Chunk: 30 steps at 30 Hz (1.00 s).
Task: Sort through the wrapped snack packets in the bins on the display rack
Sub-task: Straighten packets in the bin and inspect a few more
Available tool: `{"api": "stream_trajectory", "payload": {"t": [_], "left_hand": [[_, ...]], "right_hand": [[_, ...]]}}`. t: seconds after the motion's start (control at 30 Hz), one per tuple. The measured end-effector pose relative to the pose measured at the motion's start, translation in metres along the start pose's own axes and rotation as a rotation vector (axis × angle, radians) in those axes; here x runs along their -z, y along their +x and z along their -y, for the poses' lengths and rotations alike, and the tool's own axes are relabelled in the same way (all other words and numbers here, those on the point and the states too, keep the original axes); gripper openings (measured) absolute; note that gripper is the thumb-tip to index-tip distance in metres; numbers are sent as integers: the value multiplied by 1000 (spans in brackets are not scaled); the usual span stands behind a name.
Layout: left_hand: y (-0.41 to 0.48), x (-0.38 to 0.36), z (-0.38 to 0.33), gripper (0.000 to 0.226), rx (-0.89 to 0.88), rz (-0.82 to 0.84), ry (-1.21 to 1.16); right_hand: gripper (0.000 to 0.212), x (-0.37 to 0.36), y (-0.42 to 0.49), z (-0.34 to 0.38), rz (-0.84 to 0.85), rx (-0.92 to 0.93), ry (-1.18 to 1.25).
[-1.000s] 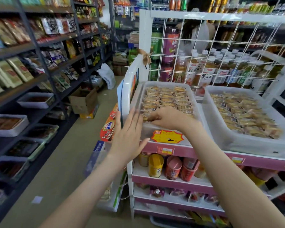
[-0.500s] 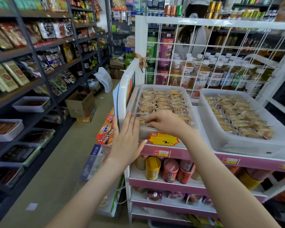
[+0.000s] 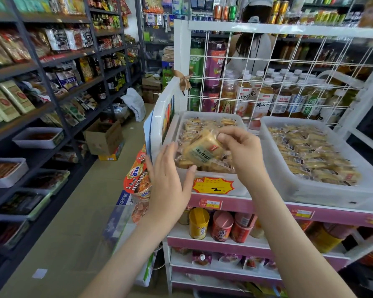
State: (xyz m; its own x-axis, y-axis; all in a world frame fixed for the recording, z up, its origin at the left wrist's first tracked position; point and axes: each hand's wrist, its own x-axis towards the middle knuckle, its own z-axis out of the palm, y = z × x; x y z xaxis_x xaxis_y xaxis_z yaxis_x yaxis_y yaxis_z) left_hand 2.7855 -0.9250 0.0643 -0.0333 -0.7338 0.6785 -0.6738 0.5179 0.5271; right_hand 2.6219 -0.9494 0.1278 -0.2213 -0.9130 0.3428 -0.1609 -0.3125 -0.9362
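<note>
Your right hand (image 3: pixel 243 155) has lifted a clear-wrapped yellow snack packet (image 3: pixel 202 152) from the translucent white plastic bin (image 3: pixel 211 114), fingertips pinching it; your left hand (image 3: pixel 170 186) hovers beside it, fingers straight and together, so sorting is underway

Two bins — left bin (image 3: pixel 211 114), right bin (image 3: pixel 332 191) — two hands (left hand (image 3: pixel 170 186), right hand (image 3: pixel 243 153)), one held packet (image 3: pixel 202 150).

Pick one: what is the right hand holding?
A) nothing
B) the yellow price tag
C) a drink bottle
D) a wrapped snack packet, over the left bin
D: the right hand pinches a wrapped snack packet by its top edge above the left bin, and the left hand is open at the bin's front corner.
</note>
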Motion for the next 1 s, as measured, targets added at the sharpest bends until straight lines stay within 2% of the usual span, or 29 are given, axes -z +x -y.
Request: {"api": "stream_trajectory", "payload": {"t": [0.13,0.23,0.3,0.4,0.57,0.77,0.9,1.0], "left_hand": [[8,11,-31,63,212,-32,-385],[13,16,-39,35,350,120,-535],[14,18,-38,24,375,167,-538],[13,24,-38,23,429,175,-550],[11,30,-37,11,521,198,-519],[9,33,-29,6,551,260,-486],[9,33,-31,13,602,329,-547],[11,35,-28,14,540,341,-480]], "right_hand": [[20,7,-16,5,-22,-105,282],[13,12,-26,4,-19,-155,435],[12,16,-32,-1,-35,-136,360],[21,19,-43,-6,-72,-8,23],[20,20,-57,-7,-194,104,-155],[25,22,-60,-19,-212,82,-148],[30,20,-62,-27,-208,45,-99],[29,22,-62,-31,-196,35,-67]]}}
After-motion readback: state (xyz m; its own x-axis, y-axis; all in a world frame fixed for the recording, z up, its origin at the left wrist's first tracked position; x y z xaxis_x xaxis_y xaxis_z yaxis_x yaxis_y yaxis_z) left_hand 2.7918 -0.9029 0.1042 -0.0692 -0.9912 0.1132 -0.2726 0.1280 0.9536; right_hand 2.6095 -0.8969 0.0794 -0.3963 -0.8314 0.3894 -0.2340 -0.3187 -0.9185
